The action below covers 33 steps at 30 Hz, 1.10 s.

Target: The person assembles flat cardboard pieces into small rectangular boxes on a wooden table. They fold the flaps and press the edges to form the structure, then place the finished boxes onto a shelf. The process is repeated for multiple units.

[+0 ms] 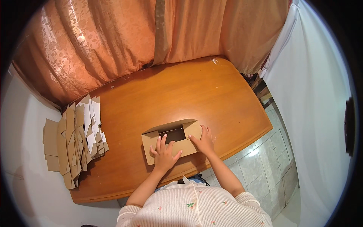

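A brown cardboard box (186,148) stands near the front edge of the table, its top partly uncovered. The far flap stands up, while the short side flaps fold inward around a dark opening. My left hand (165,154) lies over the near flap with its fingers spread, the fingertips reaching the rim of the opening. At the box's right end, my right hand (204,142) has its thumb on the corner of the near flap and its other fingers along the outer side. Parts of the right fingers are hard to make out.
A leaning stack of flattened cardboard boxes (72,142), some with white faces, occupies the left end of the wooden table (162,90). Orange curtains (113,38) hang along the back edge. A white cloth (310,94) hangs at the right, beyond the tiled floor (261,166).
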Each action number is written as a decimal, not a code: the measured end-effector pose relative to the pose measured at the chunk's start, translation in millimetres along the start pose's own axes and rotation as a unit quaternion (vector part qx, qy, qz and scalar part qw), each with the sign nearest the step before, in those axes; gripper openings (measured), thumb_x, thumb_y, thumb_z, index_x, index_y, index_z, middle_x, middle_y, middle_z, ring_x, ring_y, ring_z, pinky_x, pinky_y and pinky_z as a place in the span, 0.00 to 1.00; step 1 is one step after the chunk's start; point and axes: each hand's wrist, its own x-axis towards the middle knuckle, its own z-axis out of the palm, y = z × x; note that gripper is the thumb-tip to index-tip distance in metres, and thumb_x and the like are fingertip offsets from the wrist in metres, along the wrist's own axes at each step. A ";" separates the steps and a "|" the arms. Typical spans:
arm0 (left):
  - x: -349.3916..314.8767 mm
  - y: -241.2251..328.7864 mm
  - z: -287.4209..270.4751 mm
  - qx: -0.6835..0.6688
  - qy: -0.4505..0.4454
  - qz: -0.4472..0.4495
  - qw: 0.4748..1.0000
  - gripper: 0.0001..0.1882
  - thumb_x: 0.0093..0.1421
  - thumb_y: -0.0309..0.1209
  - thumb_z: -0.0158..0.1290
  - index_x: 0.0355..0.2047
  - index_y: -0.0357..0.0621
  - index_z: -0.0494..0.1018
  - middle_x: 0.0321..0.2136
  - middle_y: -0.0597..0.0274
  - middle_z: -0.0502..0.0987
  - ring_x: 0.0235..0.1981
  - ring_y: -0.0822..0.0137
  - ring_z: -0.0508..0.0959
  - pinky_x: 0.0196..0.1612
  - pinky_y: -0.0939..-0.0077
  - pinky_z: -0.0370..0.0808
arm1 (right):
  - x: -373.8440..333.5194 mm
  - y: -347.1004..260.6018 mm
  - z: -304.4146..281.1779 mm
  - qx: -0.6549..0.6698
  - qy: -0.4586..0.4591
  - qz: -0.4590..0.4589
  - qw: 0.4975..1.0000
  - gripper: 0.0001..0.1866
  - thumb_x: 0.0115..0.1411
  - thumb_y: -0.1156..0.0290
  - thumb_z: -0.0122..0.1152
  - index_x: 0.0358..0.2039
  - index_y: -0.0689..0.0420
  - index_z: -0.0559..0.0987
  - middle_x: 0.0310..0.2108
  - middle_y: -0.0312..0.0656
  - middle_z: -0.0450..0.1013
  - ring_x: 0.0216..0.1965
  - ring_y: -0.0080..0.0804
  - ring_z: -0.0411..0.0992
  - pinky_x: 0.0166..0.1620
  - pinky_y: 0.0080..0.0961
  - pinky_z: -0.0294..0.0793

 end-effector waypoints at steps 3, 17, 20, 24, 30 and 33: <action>-0.5 -1.4 2.3 -0.013 0.000 0.001 1.000 0.26 0.52 0.52 0.58 0.45 0.51 0.74 0.62 0.55 0.57 0.66 0.53 0.51 0.56 0.31 0.43 | -0.4 -5.8 -8.9 -0.016 -0.012 0.003 1.000 0.49 0.47 0.39 0.63 0.64 0.53 0.58 0.65 0.59 0.48 0.67 0.55 0.47 0.62 0.70 0.38; -1.4 -4.4 9.4 -0.038 -0.004 0.008 0.999 0.25 0.51 0.51 0.60 0.45 0.51 0.75 0.65 0.51 0.54 0.69 0.46 0.43 0.51 0.18 0.34 | 4.8 -12.0 -15.0 -0.095 0.048 -0.074 0.992 0.55 0.43 0.42 0.69 0.66 0.45 0.51 0.68 0.56 0.40 0.68 0.57 0.43 0.59 0.75 0.36; -1.1 -3.9 7.2 -0.039 -0.012 0.003 0.999 0.25 0.51 0.51 0.60 0.45 0.51 0.75 0.65 0.51 0.54 0.69 0.46 0.43 0.51 0.18 0.35 | 9.0 -17.2 -22.2 -0.111 0.042 -0.092 0.989 0.57 0.40 0.42 0.71 0.66 0.44 0.51 0.67 0.55 0.40 0.67 0.58 0.44 0.59 0.75 0.36; -0.9 -3.4 7.0 -0.038 -0.018 0.000 0.999 0.25 0.50 0.51 0.60 0.45 0.51 0.76 0.65 0.52 0.54 0.69 0.45 0.43 0.51 0.17 0.35 | 16.8 -22.8 -29.5 -0.144 0.036 -0.130 0.980 0.59 0.37 0.44 0.74 0.67 0.42 0.51 0.67 0.55 0.40 0.67 0.56 0.43 0.59 0.75 0.37; -2.3 -2.6 5.5 -0.040 -0.018 -0.002 0.999 0.26 0.51 0.52 0.59 0.45 0.51 0.76 0.64 0.56 0.55 0.69 0.50 0.44 0.53 0.21 0.33 | 28.7 -30.3 -32.8 -0.185 0.034 -0.198 0.962 0.65 0.30 0.45 0.78 0.67 0.36 0.50 0.68 0.53 0.39 0.69 0.54 0.41 0.60 0.75 0.38; -4.5 -3.7 7.7 -0.031 -0.013 0.010 0.999 0.26 0.50 0.53 0.59 0.44 0.52 0.76 0.64 0.56 0.55 0.69 0.50 0.45 0.53 0.22 0.32 | 36.0 -36.8 -47.6 -0.186 -0.019 -0.204 0.961 0.68 0.26 0.45 0.80 0.68 0.34 0.48 0.69 0.54 0.37 0.69 0.54 0.39 0.59 0.76 0.38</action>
